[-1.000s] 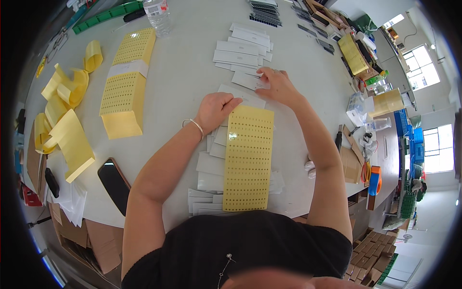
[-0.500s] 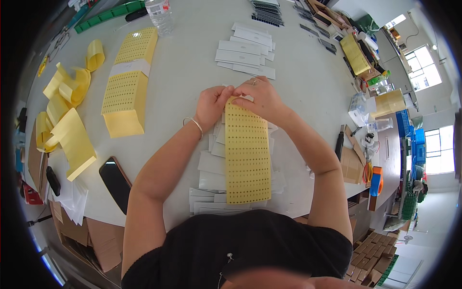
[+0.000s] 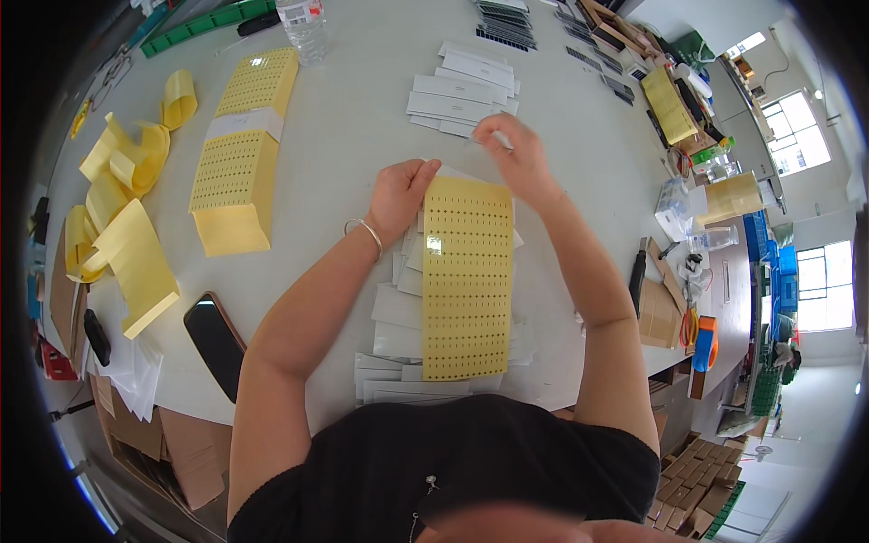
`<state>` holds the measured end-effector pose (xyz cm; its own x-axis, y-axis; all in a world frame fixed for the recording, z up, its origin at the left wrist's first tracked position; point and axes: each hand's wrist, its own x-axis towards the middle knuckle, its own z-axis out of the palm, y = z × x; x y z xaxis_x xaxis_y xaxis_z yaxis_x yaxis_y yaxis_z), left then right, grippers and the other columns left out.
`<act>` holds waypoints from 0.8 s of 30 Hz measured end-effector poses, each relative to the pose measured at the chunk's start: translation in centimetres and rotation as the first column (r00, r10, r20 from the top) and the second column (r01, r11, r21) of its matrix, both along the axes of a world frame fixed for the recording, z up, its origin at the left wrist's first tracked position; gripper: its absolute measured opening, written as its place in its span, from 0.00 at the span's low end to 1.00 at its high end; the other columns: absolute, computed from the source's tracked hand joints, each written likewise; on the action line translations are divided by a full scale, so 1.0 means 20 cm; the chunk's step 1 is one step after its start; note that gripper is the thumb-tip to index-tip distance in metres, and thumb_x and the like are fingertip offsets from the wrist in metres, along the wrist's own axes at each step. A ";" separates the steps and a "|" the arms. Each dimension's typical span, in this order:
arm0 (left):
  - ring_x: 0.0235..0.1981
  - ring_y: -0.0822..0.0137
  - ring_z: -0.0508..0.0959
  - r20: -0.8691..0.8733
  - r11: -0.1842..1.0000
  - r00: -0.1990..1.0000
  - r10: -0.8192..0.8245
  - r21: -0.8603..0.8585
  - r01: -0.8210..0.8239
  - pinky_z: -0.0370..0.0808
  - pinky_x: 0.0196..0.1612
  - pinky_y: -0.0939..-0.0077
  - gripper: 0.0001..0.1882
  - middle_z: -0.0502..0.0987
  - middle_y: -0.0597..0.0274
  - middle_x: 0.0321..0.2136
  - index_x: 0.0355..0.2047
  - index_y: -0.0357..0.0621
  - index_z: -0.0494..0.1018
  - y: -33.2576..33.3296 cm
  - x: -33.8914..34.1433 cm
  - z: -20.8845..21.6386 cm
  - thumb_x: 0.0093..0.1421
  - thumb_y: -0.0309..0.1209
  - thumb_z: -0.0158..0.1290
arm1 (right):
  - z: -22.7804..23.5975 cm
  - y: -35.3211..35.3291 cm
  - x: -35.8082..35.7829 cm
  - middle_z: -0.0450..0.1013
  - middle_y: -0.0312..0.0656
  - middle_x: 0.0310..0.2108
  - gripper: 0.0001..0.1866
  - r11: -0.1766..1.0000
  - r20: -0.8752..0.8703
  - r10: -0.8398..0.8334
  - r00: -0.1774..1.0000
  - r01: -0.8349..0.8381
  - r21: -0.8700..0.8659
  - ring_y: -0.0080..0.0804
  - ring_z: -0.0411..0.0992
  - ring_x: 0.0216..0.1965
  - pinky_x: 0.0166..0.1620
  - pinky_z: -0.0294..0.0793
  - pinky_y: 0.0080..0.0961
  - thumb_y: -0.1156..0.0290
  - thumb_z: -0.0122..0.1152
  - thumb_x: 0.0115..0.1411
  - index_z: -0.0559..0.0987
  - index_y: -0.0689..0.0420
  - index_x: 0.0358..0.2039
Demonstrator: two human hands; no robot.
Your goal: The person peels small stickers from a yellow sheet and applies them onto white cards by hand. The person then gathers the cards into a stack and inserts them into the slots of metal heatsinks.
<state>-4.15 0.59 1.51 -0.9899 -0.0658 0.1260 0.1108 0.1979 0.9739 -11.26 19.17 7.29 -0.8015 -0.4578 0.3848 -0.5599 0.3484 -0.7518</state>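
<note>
Head view: pale table [image 3: 344, 118] spread left of windows [image 3: 797, 134].
Yellow sheet [image 3: 467, 281]: lay near, atop white cards [image 3: 398, 337].
Left hand [image 3: 400, 195]: curled at its far-left corner; grip unclear.
Right hand [image 3: 520, 161]: half-curled, far side; hold unclear.

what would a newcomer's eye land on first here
Probably the bright yellow sheet with rows of small dark marks, mid-table over white slips, the left hand at its upper left corner and the right hand by its upper right. Next, perhaps, the white-banded yellow stack at upper left and the curling yellow strips at far left.
</note>
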 end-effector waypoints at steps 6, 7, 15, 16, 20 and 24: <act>0.16 0.72 0.58 -0.115 0.992 0.993 -0.025 -0.122 0.011 0.61 0.21 0.72 0.23 0.62 0.62 0.11 0.18 0.33 0.66 0.01 -0.02 -0.03 0.65 0.40 0.49 | -0.21 0.25 -0.26 0.74 0.44 0.38 0.12 0.907 -0.180 -0.178 0.968 0.232 0.352 0.44 0.72 0.41 0.43 0.71 0.35 0.72 0.58 0.57 0.70 0.57 0.41; 0.16 0.71 0.57 -0.133 0.986 0.991 -0.033 -0.166 0.011 0.61 0.21 0.71 0.23 0.62 0.60 0.11 0.18 0.33 0.66 0.00 -0.02 -0.03 0.64 0.40 0.49 | -0.23 0.26 -0.25 0.74 0.44 0.38 0.12 0.907 -0.180 -0.175 0.968 0.229 0.353 0.44 0.72 0.41 0.43 0.71 0.35 0.72 0.58 0.57 0.70 0.57 0.41; 0.16 0.54 0.63 -0.118 0.976 0.991 -0.058 -0.218 0.031 0.62 0.22 0.63 0.24 0.65 0.49 0.12 0.16 0.34 0.64 0.00 -0.02 -0.01 0.64 0.40 0.48 | -0.15 0.37 -0.10 0.74 0.45 0.41 0.16 0.850 -0.100 -0.101 0.990 0.138 0.508 0.42 0.71 0.43 0.47 0.69 0.33 0.72 0.61 0.55 0.70 0.56 0.44; 0.15 0.54 0.62 -0.116 0.973 0.992 -0.059 -0.229 0.031 0.62 0.22 0.63 0.24 0.64 0.49 0.12 0.16 0.34 0.64 0.00 -0.02 -0.01 0.64 0.40 0.48 | -0.14 0.36 -0.10 0.74 0.45 0.41 0.16 0.850 -0.101 -0.105 0.989 0.142 0.508 0.42 0.71 0.43 0.47 0.69 0.33 0.72 0.61 0.55 0.70 0.56 0.44; 0.15 0.54 0.61 -0.140 0.975 0.989 -0.055 -0.220 0.023 0.61 0.21 0.63 0.24 0.64 0.49 0.12 0.16 0.34 0.65 0.01 -0.02 -0.01 0.63 0.40 0.49 | -0.15 0.35 -0.17 0.73 0.43 0.40 0.08 0.947 0.129 -0.217 0.968 0.177 0.267 0.37 0.70 0.42 0.46 0.67 0.30 0.70 0.59 0.56 0.77 0.57 0.36; 0.14 0.54 0.61 -0.143 0.971 0.988 -0.058 -0.240 0.023 0.61 0.21 0.63 0.24 0.64 0.49 0.12 0.16 0.34 0.65 0.01 -0.02 -0.02 0.63 0.40 0.49 | -0.21 0.29 -0.23 0.72 0.42 0.39 0.06 0.947 0.106 -0.220 0.970 0.186 0.260 0.37 0.69 0.41 0.46 0.67 0.29 0.69 0.59 0.57 0.79 0.58 0.29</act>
